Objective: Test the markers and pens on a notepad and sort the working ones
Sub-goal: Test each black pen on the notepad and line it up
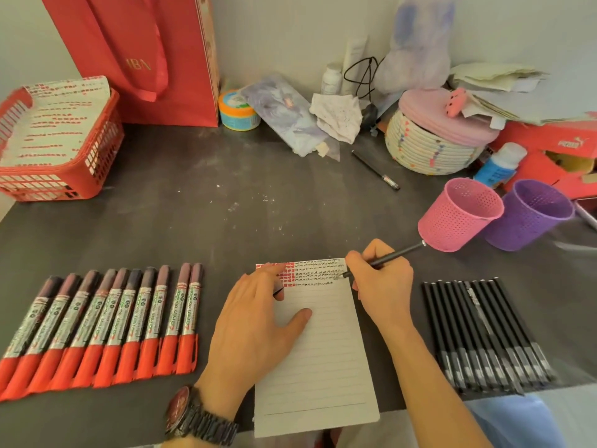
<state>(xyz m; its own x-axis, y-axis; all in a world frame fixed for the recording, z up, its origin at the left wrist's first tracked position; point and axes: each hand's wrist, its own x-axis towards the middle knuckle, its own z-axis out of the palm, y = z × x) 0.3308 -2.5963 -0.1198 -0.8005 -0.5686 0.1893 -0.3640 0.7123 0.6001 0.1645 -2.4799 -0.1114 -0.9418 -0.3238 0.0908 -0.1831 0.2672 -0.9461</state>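
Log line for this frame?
right hand: black pen, tip on notepad | left hand: flat on notepad | markers: row left | pens: row right

A: Left hand status?
B: Palm down, fingers extended, thumb spread toward the right.
A: Right hand?
B: Fingers curled in a writing grip on a pen; forearm angled in from lower right.
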